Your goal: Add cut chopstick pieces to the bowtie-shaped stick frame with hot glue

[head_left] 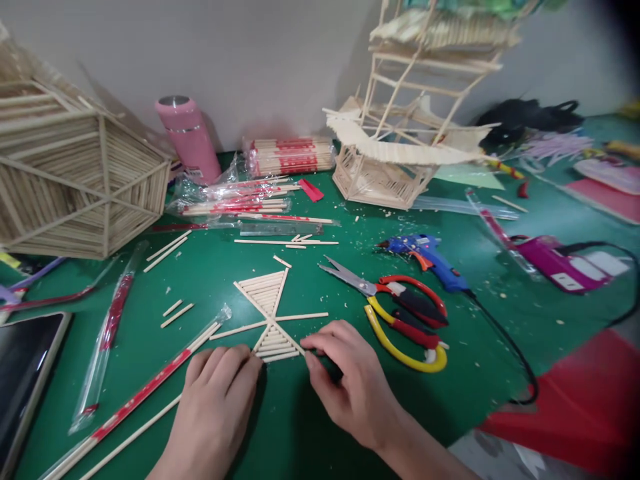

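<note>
A star-shaped chopstick frame [271, 323] lies flat on the green table, its crossed sticks meeting in the middle. Shorter chopstick pieces fill its upper and lower triangles. My left hand [217, 390] is closed at the lower left corner, its fingers bunched and their tips partly hidden. At the lower right corner, thumb and forefinger of my right hand [350, 383] pinch the end of a frame stick. Scissors [395, 307] with red and yellow handles lie right of the frame, blades pointing left. Behind them rests a blue glue gun [425, 257].
A large stick-built panel [105, 193] stands at left, a stick-built tower [400, 133] at the back. A pink bottle [189, 137], chopstick packs [293, 157], a tablet-like device [30, 380], a wrapped chopstick pair [145, 393] and a purple device [563, 263] with a cable surround the work.
</note>
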A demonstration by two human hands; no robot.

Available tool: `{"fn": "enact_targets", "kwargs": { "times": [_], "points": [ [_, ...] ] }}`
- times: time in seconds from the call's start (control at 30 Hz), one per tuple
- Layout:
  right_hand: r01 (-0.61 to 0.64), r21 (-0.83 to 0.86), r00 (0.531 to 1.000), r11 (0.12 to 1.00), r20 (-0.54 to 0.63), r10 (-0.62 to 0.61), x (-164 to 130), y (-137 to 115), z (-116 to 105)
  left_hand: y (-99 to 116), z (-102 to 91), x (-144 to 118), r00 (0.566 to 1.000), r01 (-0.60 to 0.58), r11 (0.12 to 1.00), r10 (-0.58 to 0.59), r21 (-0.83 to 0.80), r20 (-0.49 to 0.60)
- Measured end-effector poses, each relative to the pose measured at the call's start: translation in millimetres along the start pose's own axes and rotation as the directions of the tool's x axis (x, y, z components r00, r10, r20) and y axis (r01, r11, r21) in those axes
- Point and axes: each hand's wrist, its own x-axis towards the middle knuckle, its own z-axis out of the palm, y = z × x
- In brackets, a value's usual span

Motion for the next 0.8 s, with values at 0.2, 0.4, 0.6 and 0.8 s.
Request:
{"fn": "enact_targets", "kwargs": {
  "times": [0.2, 0.4, 0.6, 0.8],
  "points": [
    [0.044, -0.030, 0.991, 0.999, -0.123, -0.047, 1, 1, 4, 2, 1.2, 1, 0.993, 0.120, 0.972, -0.115, -0.201, 0.037],
    [0.076, -0.110, 0.974, 0.991, -0.204, -0.097, 1, 0, -3, 4, 1.8, -2, 0.992, 0.124, 0.973, -0.121, -0.196, 0.029],
    [-0.157, -0.276, 0.911, 0.948, -0.411, 0.031, 14, 39, -67, 16, 4.1, -6, 0.991, 0.129, 0.981, -0.132, -0.144, -0.014],
    [-0.453, -0.407, 0.848, 0.793, -0.471, 0.243, 26, 118, -134, 25, 0.0, -7, 0.991, 0.129, 0.983, -0.132, -0.133, -0.011]
  ]
}}
